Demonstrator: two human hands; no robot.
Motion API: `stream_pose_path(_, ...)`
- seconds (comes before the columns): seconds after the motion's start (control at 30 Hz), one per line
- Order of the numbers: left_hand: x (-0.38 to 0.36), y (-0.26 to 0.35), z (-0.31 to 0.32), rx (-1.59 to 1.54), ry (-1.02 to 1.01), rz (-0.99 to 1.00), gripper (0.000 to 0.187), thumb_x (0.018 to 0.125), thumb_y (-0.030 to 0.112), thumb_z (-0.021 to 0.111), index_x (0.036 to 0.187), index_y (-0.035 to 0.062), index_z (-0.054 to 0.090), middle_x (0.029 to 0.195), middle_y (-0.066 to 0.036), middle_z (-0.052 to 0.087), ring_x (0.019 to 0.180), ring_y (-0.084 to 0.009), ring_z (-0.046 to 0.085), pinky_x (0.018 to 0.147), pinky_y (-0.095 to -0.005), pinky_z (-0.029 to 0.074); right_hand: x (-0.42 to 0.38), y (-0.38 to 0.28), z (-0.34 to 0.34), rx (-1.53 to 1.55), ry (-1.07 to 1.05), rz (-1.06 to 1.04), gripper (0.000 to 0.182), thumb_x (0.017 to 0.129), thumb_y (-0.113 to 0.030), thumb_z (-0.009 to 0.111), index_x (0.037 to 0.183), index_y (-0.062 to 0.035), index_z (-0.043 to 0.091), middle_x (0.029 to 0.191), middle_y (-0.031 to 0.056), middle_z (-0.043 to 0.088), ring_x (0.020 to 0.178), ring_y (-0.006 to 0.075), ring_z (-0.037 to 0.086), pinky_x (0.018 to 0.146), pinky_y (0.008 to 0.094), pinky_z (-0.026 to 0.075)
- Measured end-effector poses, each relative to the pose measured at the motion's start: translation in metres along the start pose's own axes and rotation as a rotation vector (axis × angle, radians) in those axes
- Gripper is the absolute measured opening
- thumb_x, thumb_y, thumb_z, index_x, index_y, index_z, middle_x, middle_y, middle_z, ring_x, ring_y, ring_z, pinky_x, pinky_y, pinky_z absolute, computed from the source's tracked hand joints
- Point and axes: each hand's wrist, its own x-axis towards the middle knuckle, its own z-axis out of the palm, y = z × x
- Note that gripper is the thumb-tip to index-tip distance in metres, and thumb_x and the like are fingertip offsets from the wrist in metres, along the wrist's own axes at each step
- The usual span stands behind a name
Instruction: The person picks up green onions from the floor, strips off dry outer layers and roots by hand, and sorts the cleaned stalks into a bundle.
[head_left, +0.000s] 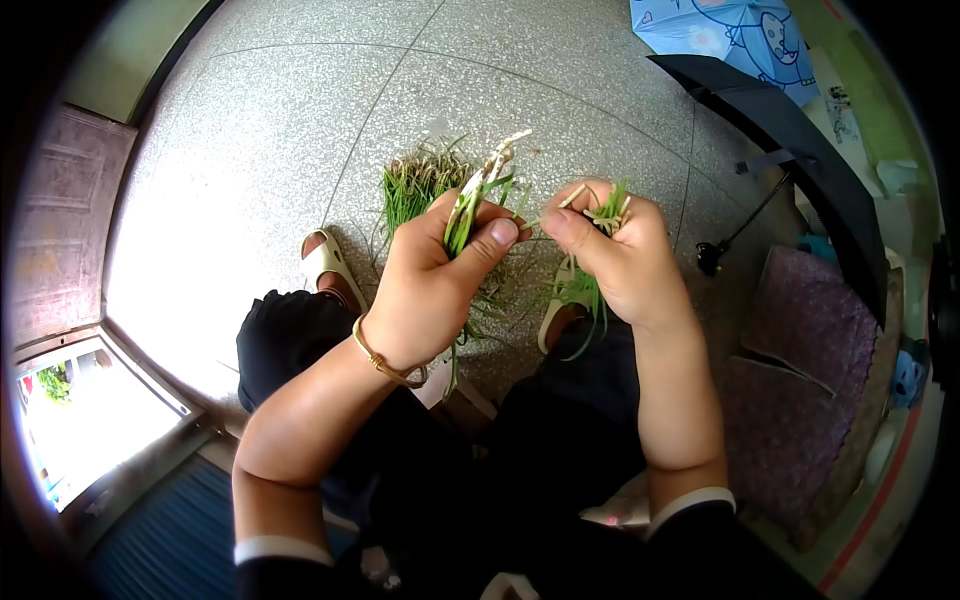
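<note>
My left hand (425,285) is closed around a small bunch of garlic chives (463,218), white stem ends pointing up and away from me. My right hand (635,260) is closed on loose green and pale chive scraps (612,212), some of which hang below the fingers. Between the two hands, the fingertips nearly meet at a thin pale strand. Beyond my left hand lies a pile of chives (410,200) on the floor, with its brownish root ends facing away. My left hand hides part of this pile.
Speckled floor tiles (500,75) extend ahead. An open black umbrella (800,150) and a blue patterned umbrella (740,40) stand at the right, near a purple patterned cushion (800,380). A wooden door (75,220) is at the left. My slippered feet flank the scattered leaves.
</note>
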Motion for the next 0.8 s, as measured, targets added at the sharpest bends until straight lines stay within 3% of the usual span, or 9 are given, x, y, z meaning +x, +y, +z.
stream_pose_path(0.03,0.0,0.0,-0.002,0.0,0.0,0.0,0.015,0.087,0.013,0.055,0.088,-0.0013,0.057,0.071,0.002,0.054,0.064,-0.0046,0.044,0.059,-0.0206,0.038,0.0,0.0,-0.004,0.0,0.0,0.0,0.012,0.083,-0.011,0.058,0.081,0.0004,0.059,0.063,-0.0006,0.054,0.054,0.0042,0.045,0.049,0.0193,0.038)
stream_pose_path(0.1,0.002,0.002,-0.006,0.003,0.017,-0.027,0.014,0.087,0.014,0.055,0.089,0.0003,0.058,0.069,0.002,0.052,0.06,-0.0038,0.042,0.054,-0.0195,0.035,-0.001,-0.001,-0.013,0.134,0.074,0.069,0.01,0.084,-0.012,0.056,0.082,-0.0019,0.057,0.059,-0.0056,0.043,0.046,0.0005,0.031,0.04,0.0162,0.023)
stream_pose_path(0.23,0.005,0.003,-0.011,-0.322,-0.017,-0.214,0.019,0.088,0.02,0.053,0.09,0.0022,0.059,0.058,0.006,0.038,0.049,-0.0029,0.028,0.044,-0.0188,0.023,0.004,-0.003,-0.027,0.293,0.348,0.075,0.012,0.082,-0.012,0.059,0.084,-0.0011,0.054,0.058,-0.0042,0.042,0.045,0.001,0.03,0.038,0.0165,0.02)
stream_pose_path(0.37,0.006,0.0,-0.01,-0.512,-0.076,-0.363,0.02,0.088,0.021,0.052,0.091,0.0021,0.058,0.061,0.005,0.039,0.053,-0.0037,0.03,0.044,-0.0178,0.023,0.002,0.002,-0.028,-0.053,0.28,0.067,0.014,0.082,-0.013,0.059,0.087,-0.0011,0.054,0.057,-0.0051,0.04,0.048,0.0009,0.035,0.043,0.015,0.026)
stream_pose_path(0.43,0.006,0.001,-0.008,-0.544,-0.087,-0.36,0.02,0.089,0.021,0.052,0.092,0.0016,0.058,0.063,0.005,0.04,0.054,-0.004,0.032,0.044,-0.0177,0.023,0.006,0.007,-0.018,-0.114,0.345,-0.119,0.012,0.077,-0.01,0.065,0.082,-0.0019,0.058,0.067,-0.005,0.048,0.054,0.0034,0.038,0.05,0.0194,0.034)
stream_pose_path(0.47,0.007,0.001,-0.008,-0.576,-0.098,-0.358,0.021,0.089,0.02,0.051,0.092,0.0011,0.058,0.065,0.004,0.041,0.056,-0.0043,0.033,0.045,-0.0175,0.024,0.003,0.004,-0.02,-0.109,0.251,-0.081,0.012,0.076,-0.002,0.063,0.086,-0.0019,0.057,0.078,-0.0034,0.049,0.06,0.0031,0.039,0.055,0.0175,0.035)
stream_pose_path(0.6,0.009,0.004,-0.01,-0.674,-0.099,-0.398,0.021,0.089,0.019,0.051,0.093,-0.0003,0.058,0.068,0.003,0.043,0.057,-0.005,0.034,0.044,-0.0175,0.026,0.003,0.007,-0.02,-0.119,0.155,0.024,0.008,0.076,-0.002,0.063,0.082,-0.0019,0.058,0.076,-0.0034,0.05,0.061,0.0024,0.04,0.054,0.018,0.034)
stream_pose_path(0.7,0.009,0.002,-0.012,-0.726,-0.148,-0.407,0.021,0.089,0.018,0.05,0.094,-0.0011,0.058,0.069,0.002,0.044,0.057,-0.0057,0.035,0.043,-0.0176,0.026,0.004,0.0,-0.004,-0.028,0.303,-0.037,0.012,0.08,-0.01,0.063,0.073,-0.0016,0.059,0.063,-0.0047,0.049,0.056,0.002,0.039,0.051,0.0183,0.032)
stream_pose_path(0.8,0.008,0.002,-0.011,-0.738,-0.158,-0.414,0.022,0.089,0.018,0.05,0.093,-0.0016,0.058,0.07,0.001,0.044,0.057,-0.0059,0.035,0.043,-0.0174,0.026,0.002,0.0,-0.008,-0.04,0.099,0.119,0.011,0.079,-0.011,0.064,0.079,-0.0003,0.062,0.063,-0.0041,0.05,0.058,0.0021,0.041,0.053,0.0181,0.034)
